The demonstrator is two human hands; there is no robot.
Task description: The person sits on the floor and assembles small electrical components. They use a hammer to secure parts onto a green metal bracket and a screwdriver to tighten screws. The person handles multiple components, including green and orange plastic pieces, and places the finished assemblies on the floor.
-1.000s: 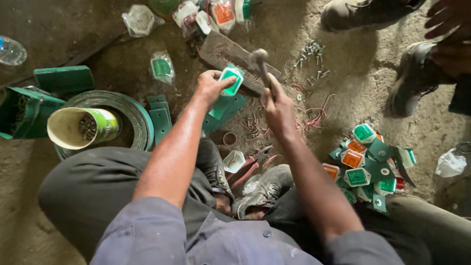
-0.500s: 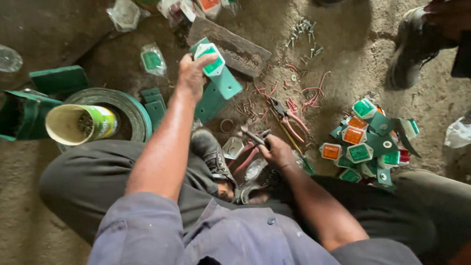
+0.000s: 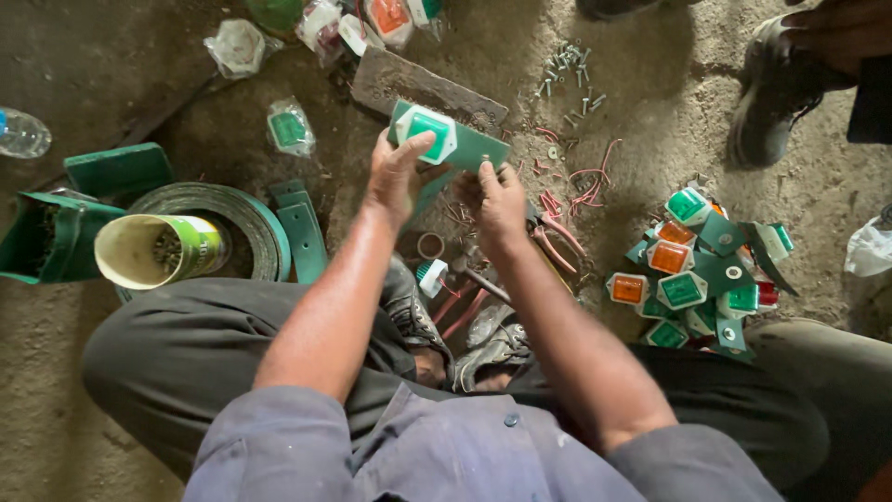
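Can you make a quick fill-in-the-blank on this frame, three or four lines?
1. The left hand and right hand together hold a green ____ with a reflector mounted on it.
2. The open can lies on its ____ beside a roll of green strip.
3. The pile of finished reflectors lies on the person's ____ side.
4. Loose screws are scattered on the ____ beyond the hands.

Missing words: plate; side; right; ground

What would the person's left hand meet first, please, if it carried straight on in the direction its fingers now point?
Probably the flat grey block lying on the ground just beyond. The left hand holds the green lamp on its bracket, fingers pointing up the picture. Height above the ground is unclear.
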